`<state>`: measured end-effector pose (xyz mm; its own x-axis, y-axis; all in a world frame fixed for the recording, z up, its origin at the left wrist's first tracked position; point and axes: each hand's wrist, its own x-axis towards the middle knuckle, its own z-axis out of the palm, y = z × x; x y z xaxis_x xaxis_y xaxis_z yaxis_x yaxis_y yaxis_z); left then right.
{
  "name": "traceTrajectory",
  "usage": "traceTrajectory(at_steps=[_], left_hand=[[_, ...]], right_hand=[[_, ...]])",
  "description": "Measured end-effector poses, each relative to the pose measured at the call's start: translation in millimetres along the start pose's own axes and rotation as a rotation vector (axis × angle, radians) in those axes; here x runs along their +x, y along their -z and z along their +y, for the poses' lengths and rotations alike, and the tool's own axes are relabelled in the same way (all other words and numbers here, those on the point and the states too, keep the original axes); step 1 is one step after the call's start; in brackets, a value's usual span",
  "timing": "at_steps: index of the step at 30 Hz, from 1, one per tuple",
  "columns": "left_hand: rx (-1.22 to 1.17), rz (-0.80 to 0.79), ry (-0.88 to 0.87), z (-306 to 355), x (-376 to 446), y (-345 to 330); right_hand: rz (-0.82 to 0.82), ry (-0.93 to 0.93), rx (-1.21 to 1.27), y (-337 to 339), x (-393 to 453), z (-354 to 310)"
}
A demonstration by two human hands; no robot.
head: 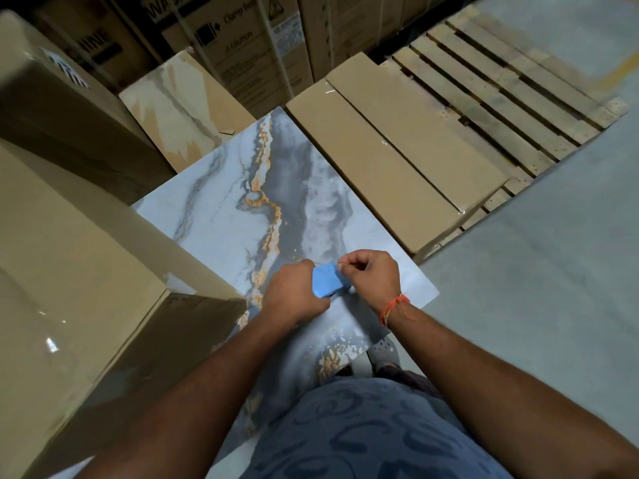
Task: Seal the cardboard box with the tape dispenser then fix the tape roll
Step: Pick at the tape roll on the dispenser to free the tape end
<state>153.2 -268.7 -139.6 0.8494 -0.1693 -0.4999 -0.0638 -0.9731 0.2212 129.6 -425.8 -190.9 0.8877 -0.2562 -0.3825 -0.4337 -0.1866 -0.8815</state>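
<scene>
A blue tape dispenser [326, 280] sits between both hands above a marble-patterned slab [242, 209]. My left hand [295, 295] wraps around the dispenser's left side. My right hand [371, 275] has its fingers pinched at the dispenser's upper right edge, and an orange thread circles that wrist. The tape roll itself is hidden behind the hands. A large cardboard box [62, 288], glossy with tape on its top, stands to the left of the slab.
Long flat cardboard boxes [390, 157] lie on a wooden pallet [501, 98] at the right. More printed cartons [242, 46] are stacked at the back. Grey concrete floor [536, 288] spreads to the right. My foot [383, 354] shows under the slab's near edge.
</scene>
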Motion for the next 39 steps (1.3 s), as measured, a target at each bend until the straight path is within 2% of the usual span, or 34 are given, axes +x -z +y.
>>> traceTrajectory(at_steps=[11, 15, 20, 23, 26, 31, 35, 39], left_hand=[[-0.093, 0.08, 0.023, 1, -5, -8], [-0.153, 0.075, 0.041, 1, -6, -4], [-0.231, 0.04, 0.063, -7, -4, 8], [-0.305, -0.026, 0.084, -14, 3, 16], [-0.485, -0.125, 0.119, -23, 13, 26], [-0.718, -0.354, 0.161, -41, 32, 38], [-0.899, -0.544, 0.124, -45, 36, 44], [-0.858, -0.678, 0.106, -46, 41, 47]], right_hand=[[-0.124, 0.158, -0.201, 0, -11, -1], [-0.231, 0.27, -0.269, 6, -14, 2], [-0.326, 0.306, -0.284, 9, -16, -1], [-0.344, 0.276, -0.243, 14, -18, -3], [-0.352, 0.258, -0.239, 20, -13, -7], [-0.376, 0.272, -0.25, 25, -4, -16], [-0.366, 0.291, -0.237, 28, 1, -23], [-0.414, 0.299, -0.316, 26, 3, -25]])
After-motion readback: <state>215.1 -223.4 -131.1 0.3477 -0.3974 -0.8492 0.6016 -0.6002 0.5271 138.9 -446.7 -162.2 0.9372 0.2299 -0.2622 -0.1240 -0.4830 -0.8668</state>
